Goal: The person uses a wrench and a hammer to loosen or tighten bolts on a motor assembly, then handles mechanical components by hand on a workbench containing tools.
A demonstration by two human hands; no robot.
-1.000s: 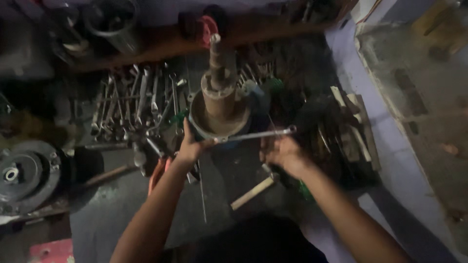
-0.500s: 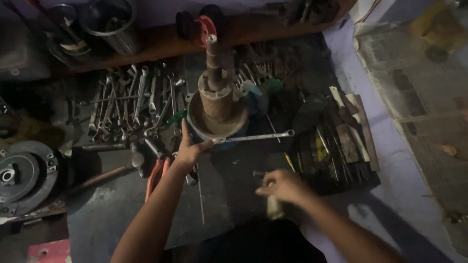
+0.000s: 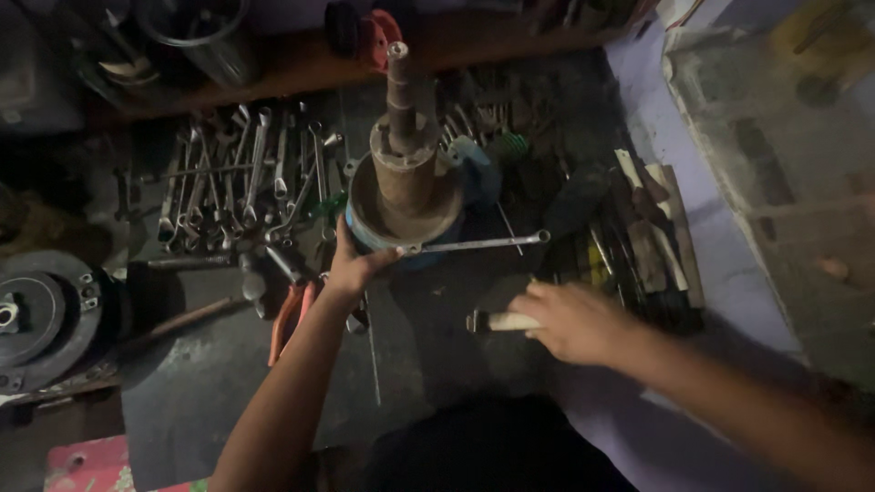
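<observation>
The left hand [image 3: 351,267] pinches one end of a long wrench [image 3: 474,244], held level against the base of the upright hub [image 3: 404,182] on the desk [image 3: 210,364]. The right hand [image 3: 570,321] closes its grip around a pale handle [image 3: 499,321], just below the wrench.

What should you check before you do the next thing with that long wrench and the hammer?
1. Left hand holding the wrench at the hub: ok.
2. Wrench seated on a bolt at the rim of the metal hub: cannot tell, too dark.
3. Right hand gripping the hammer handle: ok.
4. Hub standing upright on the bench: ok.
5. Swing path clear: not ok, orange pliers and loose spanners lie close by.
</observation>
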